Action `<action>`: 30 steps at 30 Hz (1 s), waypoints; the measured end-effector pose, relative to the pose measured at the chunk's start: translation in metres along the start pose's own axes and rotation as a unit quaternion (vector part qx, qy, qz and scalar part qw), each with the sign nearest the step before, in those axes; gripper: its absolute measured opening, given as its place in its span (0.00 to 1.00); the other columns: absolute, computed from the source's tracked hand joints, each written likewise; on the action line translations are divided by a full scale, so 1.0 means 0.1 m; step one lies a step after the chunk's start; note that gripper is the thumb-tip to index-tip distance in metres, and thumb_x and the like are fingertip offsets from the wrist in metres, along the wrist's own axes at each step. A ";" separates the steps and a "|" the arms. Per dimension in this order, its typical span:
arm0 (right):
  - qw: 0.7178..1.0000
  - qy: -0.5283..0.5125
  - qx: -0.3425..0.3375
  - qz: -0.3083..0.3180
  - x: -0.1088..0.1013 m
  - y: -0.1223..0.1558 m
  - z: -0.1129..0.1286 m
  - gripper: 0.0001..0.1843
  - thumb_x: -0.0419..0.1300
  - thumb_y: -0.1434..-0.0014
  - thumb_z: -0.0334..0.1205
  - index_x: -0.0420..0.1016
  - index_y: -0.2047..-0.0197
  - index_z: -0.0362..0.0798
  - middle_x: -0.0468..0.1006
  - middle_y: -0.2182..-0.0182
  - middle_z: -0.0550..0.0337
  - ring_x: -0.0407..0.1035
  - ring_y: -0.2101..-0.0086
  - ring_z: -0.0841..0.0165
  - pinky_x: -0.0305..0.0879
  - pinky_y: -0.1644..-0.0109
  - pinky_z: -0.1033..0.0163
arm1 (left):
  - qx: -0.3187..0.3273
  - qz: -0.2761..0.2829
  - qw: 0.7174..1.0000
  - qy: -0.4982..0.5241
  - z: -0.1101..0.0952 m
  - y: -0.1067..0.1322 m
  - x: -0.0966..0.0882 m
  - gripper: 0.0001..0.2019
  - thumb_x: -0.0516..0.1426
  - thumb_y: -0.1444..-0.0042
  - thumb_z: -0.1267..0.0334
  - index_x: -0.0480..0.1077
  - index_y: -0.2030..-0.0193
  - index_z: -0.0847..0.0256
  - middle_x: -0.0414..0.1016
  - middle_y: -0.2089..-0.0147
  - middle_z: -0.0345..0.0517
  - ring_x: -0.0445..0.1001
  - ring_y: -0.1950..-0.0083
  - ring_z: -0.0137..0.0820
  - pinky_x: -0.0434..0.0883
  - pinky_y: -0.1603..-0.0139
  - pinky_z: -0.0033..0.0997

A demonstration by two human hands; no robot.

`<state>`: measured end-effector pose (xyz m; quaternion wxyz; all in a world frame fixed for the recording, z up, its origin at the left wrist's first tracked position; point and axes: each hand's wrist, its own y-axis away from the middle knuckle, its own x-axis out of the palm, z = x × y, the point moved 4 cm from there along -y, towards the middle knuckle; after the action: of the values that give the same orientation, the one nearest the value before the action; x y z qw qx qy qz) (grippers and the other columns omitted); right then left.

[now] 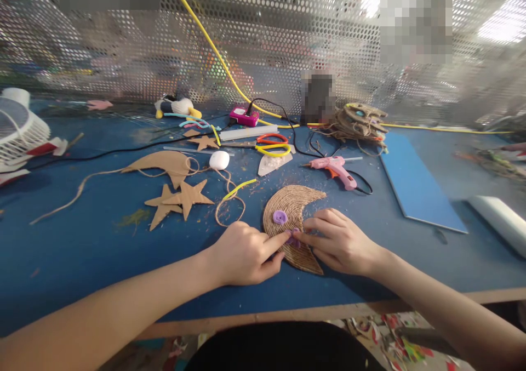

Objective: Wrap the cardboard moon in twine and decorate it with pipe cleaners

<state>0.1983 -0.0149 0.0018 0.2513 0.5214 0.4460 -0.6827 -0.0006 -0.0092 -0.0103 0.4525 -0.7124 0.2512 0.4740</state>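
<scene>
A crescent moon [283,202] covered in coiled jute twine lies flat on the blue table in front of me. On its upper part sits a round purple coil [280,217], and below that is a second purple piece [294,238], partly hidden by my fingers. My left hand [249,253] reaches in from the left, its index fingertip on the lower purple piece, thumb stretched out and other fingers curled. From the right, my right hand [343,239] touches that same piece with an index fingertip, its fingers spread over the moon's inner edge.
A pink glue gun [335,169] lies behind the moon, near scissors [273,146] and a white oval ball [219,160]. Left are cardboard stars [191,198], a cardboard crescent [164,165] and loose twine. A blue board [421,182] lies right. Perforated metal [263,36] stands behind.
</scene>
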 end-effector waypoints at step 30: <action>0.996 -0.069 0.022 -0.043 -0.13 -0.11 -0.07 0.17 0.56 0.40 0.27 0.76 0.50 0.49 0.75 0.57 0.53 0.63 0.58 0.61 0.65 0.53 0.54 | 0.021 -0.009 1.000 -0.014 -0.04 0.01 0.01 0.18 0.55 0.38 0.59 0.74 0.46 0.66 0.77 0.77 0.39 0.76 0.78 0.34 0.66 0.80 0.33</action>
<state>0.1971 -0.0055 0.0177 0.2398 0.4587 0.4345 -0.7370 0.0012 -0.0130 -0.0109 0.4753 -0.6981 0.2481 0.4745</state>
